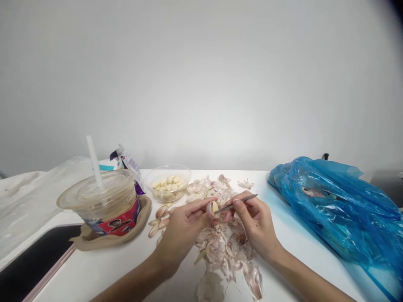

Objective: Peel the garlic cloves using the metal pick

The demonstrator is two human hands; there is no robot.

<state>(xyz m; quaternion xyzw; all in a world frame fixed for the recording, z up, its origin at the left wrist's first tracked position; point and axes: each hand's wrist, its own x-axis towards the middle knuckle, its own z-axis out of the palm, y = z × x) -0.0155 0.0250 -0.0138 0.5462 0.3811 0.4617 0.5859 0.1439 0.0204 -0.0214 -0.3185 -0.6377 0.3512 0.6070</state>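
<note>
Between the fingertips of my left hand [189,226] is a garlic clove [214,207], its pale flesh showing on one side. My right hand [253,224] pinches a thin metal tool [231,206], perhaps a small knife; its tip meets the clove. Beneath both hands lies a heap of papery garlic skins [220,247]. Left of my left hand are several unpeeled cloves [157,220]. Behind them stands a clear plastic bowl [151,172] with several peeled cloves [170,184] in it.
A lidded drink cup [103,205] with a straw sits in a cardboard holder [145,212] at left, beside a dark-screened device [40,260]. Behind the cup is a purple-and-white wrapper [130,165]. A blue plastic bag [333,209] covers the right side. A wall rises behind.
</note>
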